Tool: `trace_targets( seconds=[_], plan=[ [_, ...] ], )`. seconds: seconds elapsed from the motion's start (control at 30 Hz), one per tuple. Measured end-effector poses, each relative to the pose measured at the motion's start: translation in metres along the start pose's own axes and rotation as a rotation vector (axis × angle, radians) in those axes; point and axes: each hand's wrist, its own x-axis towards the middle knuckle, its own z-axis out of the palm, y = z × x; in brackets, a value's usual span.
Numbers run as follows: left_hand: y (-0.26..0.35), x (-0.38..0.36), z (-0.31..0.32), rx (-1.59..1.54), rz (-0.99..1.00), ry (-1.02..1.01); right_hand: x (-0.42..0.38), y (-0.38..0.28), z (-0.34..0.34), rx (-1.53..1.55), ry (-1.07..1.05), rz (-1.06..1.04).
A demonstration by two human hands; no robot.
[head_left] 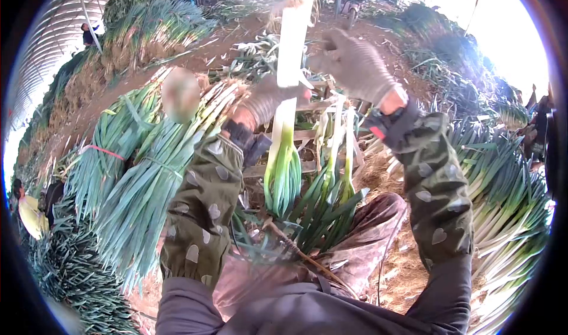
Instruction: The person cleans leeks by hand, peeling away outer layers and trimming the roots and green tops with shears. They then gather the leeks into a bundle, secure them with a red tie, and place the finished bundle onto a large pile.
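Note:
In a grey glove, my left hand (269, 101) is wrapped round the white stalk of a large green onion (288, 57), held upright with roots at the top and green leaves below. My right hand (349, 63), also gloved, is raised to the right of the stalk, apart from it; its fingers are blurred by motion. More green onions (334, 157) stand against a wooden frame (305, 135) just right of the held one, their leaves near my knee.
Tied bundles of green onions (148, 175) lie at the left. Many loose ones (503, 205) are piled at the right. Heaps (154, 33) line the back left, where a person (89, 34) is visible. A thin stick (305, 255) crosses my lap.

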Motion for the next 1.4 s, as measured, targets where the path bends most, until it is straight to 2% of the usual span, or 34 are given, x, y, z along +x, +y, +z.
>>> trace_targets(
  seconds=[0.03,0.07,0.13,0.17,0.23,0.27,0.3,0.37,0.4,0.43,0.5,0.57,0.6,0.67,0.7,0.8,0.9,1.0,1.03,1.1,1.2,1.23,1.27,1.33,1.4],
  plan=[
    [-0.004,-0.004,0.005,-0.05,-0.016,-0.026,0.007,-0.007,0.002,-0.167,-0.088,0.055],
    [-0.007,-0.008,0.009,-0.084,-0.055,-0.018,0.02,0.003,0.017,-0.23,-0.209,0.101],
    [-0.012,-0.013,0.014,0.028,-0.025,0.014,0.01,-0.025,0.018,-0.253,-0.526,0.162],
    [-0.021,-0.009,0.011,0.079,0.04,0.023,0.008,-0.017,0.03,-0.258,-0.416,0.01],
    [-0.026,-0.015,0.01,-0.062,0.046,-0.014,0.006,0.022,0.072,-0.267,-0.193,-0.289],
    [-0.028,-0.021,0.009,-0.132,0.049,-0.031,0.01,0.042,0.079,-0.425,-0.089,-0.462],
    [-0.029,-0.027,0.004,-0.108,-0.096,-0.012,0.02,0.062,0.081,-0.581,0.021,-0.634],
    [-0.036,-0.036,0.0,-0.028,-0.104,-0.038,0.041,0.059,0.051,-0.874,0.107,-0.457],
    [-0.043,-0.039,-0.001,0.009,-0.109,-0.053,0.05,0.055,0.025,-0.762,0.174,-0.193],
    [-0.057,-0.039,-0.005,-0.098,-0.122,-0.075,0.058,0.052,-0.001,-0.643,0.262,0.061],
    [-0.064,-0.049,-0.009,-0.214,-0.099,-0.073,0.065,0.098,-0.046,0.098,0.606,0.372],
    [-0.073,-0.053,-0.018,-0.277,-0.069,-0.099,0.051,0.056,-0.066,-0.511,0.334,0.369],
    [-0.072,-0.053,-0.021,-0.29,-0.045,-0.135,0.059,0.083,-0.037,-0.869,0.246,-0.026],
    [-0.071,-0.055,-0.02,-0.307,-0.025,-0.17,0.049,0.075,-0.012,-0.991,-0.161,-0.22],
    [-0.066,-0.057,-0.016,-0.308,-0.039,-0.179,0.024,0.036,-0.013,-0.752,-0.45,0.01],
    [-0.056,-0.057,-0.007,-0.262,-0.099,-0.202,0.012,0.04,0.009,-0.202,0.022,-0.211],
    [-0.059,-0.059,-0.001,-0.236,-0.172,-0.184,0.009,0.002,0.016,-0.1,-0.302,-0.02],
    [-0.058,-0.065,0.001,-0.221,-0.1,-0.206,0.016,0.028,0.041,0.091,-0.058,-0.316],
    [-0.057,-0.069,0.0,-0.244,-0.102,-0.188,0.009,0.024,0.033,0.074,-0.068,-0.247],
    [-0.052,-0.076,0.0,-0.284,-0.112,-0.162,0.024,0.047,0.048,0.261,0.182,-0.647],
    [-0.046,-0.077,-0.002,-0.268,-0.126,-0.166,0.034,0.056,0.031,-0.186,0.437,-0.275],
    [-0.05,-0.072,-0.008,-0.249,-0.196,-0.209,0.043,0.071,0.025,0.31,0.476,-0.094],
    [-0.055,-0.073,-0.01,-0.228,-0.171,-0.214,0.053,0.085,0.019,0.835,0.618,0.039],
    [-0.063,-0.076,-0.01,-0.187,-0.125,-0.231,0.056,0.099,0.004,1.346,0.739,0.287],
    [-0.07,-0.077,-0.013,-0.21,-0.082,-0.201,0.047,0.107,0.009,0.488,0.541,-0.178]
  ],
)
